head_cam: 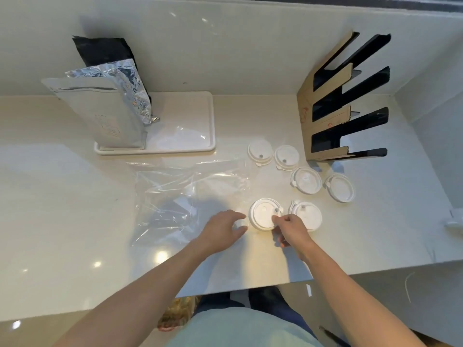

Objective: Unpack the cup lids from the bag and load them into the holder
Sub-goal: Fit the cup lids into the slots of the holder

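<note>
Several white cup lids lie loose on the pale counter between the bag and the holder. The nearest lid (263, 214) sits between my hands. My right hand (290, 230) pinches that lid's right edge near its small tab. My left hand (225, 230) hovers just left of it, fingers curved and apart, holding nothing. Another lid (307, 214) lies partly behind my right hand. The clear plastic bag (185, 194) lies flat and crumpled to the left. The cardboard-and-black slotted holder (333, 106) stands at the back right, its slots showing no lids.
A white tray (190, 136) at the back left carries silver foil pouches (107, 113) and a black pouch. More lids (260, 150) (339, 187) lie in front of the holder. The counter's front edge runs just below my forearms. A wall closes the right side.
</note>
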